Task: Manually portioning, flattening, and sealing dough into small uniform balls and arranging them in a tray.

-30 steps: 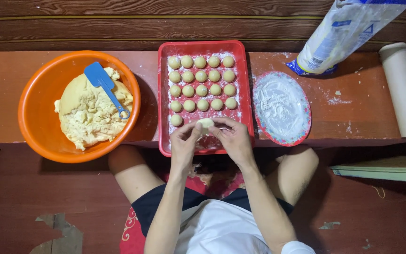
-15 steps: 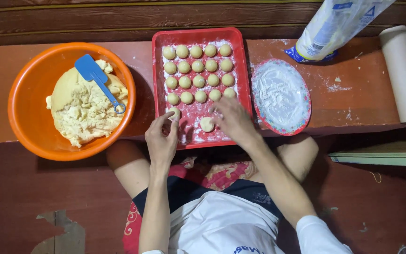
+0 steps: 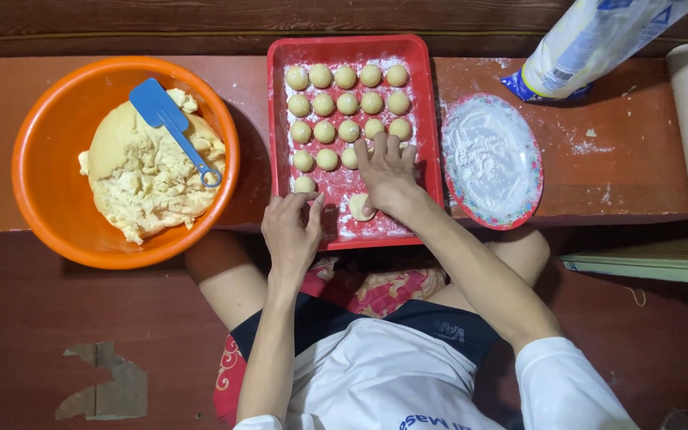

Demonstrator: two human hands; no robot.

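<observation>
Dough ball [image 3: 357, 207], pale, soft and slightly flattened, on the floured near strip of the red plastic tray [image 3: 431, 119], just inside its front rim. Right hand [image 3: 388, 171] spread flat over it, fingers apart, thumb touching the ball, nothing gripped. Left hand [image 3: 292, 231] loosely curled and empty at the tray's near left edge. Rows of smooth round balls [image 3: 348, 103] filling the far half; bare tray floor between them and the hands.

Low bench on a worn floor

A long reddish-brown wooden bench [image 3: 121, 219] stands over a dark red floor [image 3: 57, 350] with chipped paint patches.
</observation>
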